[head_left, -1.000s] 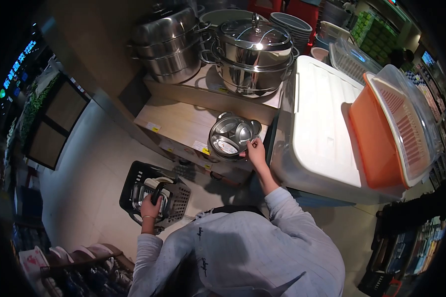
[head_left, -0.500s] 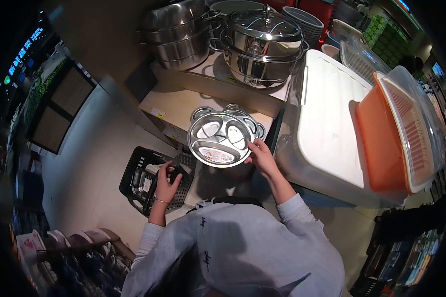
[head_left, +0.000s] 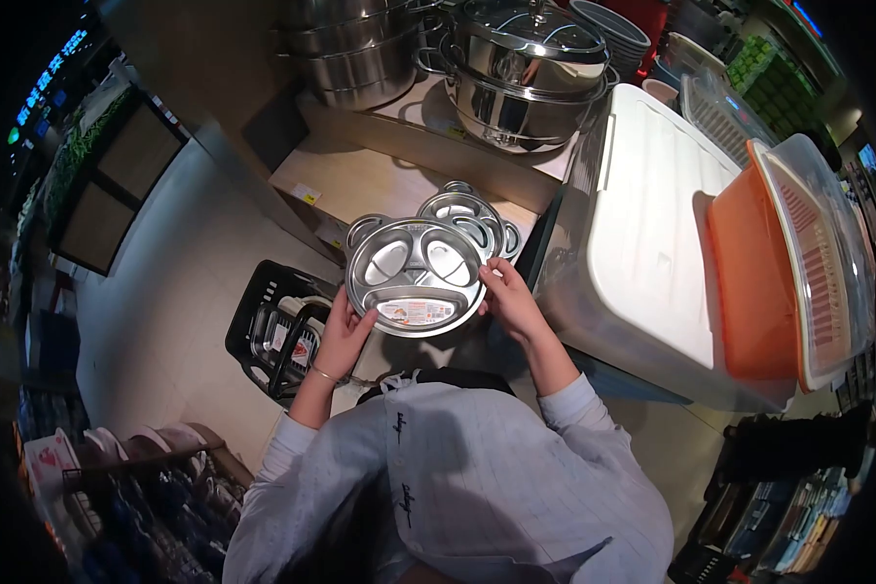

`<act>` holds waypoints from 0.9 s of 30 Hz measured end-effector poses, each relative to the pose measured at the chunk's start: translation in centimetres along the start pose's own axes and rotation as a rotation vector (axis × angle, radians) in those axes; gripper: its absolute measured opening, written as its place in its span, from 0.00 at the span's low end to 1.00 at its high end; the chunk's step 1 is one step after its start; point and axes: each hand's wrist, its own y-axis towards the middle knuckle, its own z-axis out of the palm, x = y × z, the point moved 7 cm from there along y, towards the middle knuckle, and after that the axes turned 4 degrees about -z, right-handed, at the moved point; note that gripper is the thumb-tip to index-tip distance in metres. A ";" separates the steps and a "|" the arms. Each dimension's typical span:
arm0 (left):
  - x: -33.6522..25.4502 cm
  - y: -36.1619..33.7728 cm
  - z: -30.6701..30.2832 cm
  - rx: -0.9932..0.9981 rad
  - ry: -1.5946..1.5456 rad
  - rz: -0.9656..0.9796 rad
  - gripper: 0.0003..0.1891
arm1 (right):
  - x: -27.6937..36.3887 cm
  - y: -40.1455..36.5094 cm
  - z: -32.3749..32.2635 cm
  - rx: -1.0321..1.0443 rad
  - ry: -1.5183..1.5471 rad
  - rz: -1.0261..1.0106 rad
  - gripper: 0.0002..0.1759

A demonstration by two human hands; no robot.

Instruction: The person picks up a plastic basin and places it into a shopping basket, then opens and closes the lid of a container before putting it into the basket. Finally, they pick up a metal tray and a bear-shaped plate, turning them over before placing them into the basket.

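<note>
A round steel divided plate (head_left: 417,276) with ear-shaped compartments and a paper label is held level between both hands. My left hand (head_left: 345,334) grips its lower left rim, thumb on top. On its right rim, my right hand (head_left: 509,299) pinches the edge. Just behind, a similar steel plate (head_left: 467,216) rests on the wooden shelf (head_left: 350,185), partly covered by the held one. Below my left hand, a black basket (head_left: 253,313) with packaged items inside stands on the floor.
Steel pots (head_left: 521,92) and a stacked steamer (head_left: 360,68) stand on the upper shelf. To the right are a large bin with a white lid (head_left: 657,224) and an orange basket (head_left: 749,263). A rack of goods (head_left: 146,477) is at the lower left.
My left hand has moved up from near the basket and taken hold of the plate's left side. The plate has shifted left, uncovering more of the one behind it.
</note>
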 end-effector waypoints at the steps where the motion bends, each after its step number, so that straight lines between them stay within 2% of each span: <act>1: 0.0 -0.1 0.0 -0.004 -0.002 -0.004 0.28 | 0.0 0.0 -0.1 0.002 -0.016 -0.007 0.12; 15: 1.8 -0.7 -1.1 -0.059 -0.037 -0.042 0.24 | 1.9 -1.2 2.4 0.084 0.077 -0.027 0.10; 22: -0.2 -1.3 -1.0 -0.098 -0.077 -0.005 0.23 | 2.9 -1.4 3.5 0.124 0.016 -0.062 0.16; 24: -0.1 -1.6 -0.9 -0.136 -0.184 -0.175 0.21 | 3.1 -1.5 3.9 0.117 0.011 -0.056 0.18; 25: 0.0 -1.6 -1.1 -0.138 -0.184 -0.174 0.21 | 3.5 -1.6 4.2 0.124 -0.041 -0.091 0.19; 27: 1.4 -1.6 -0.7 -0.046 -0.504 -0.252 0.14 | 4.1 -1.9 5.3 0.188 -0.084 -0.112 0.21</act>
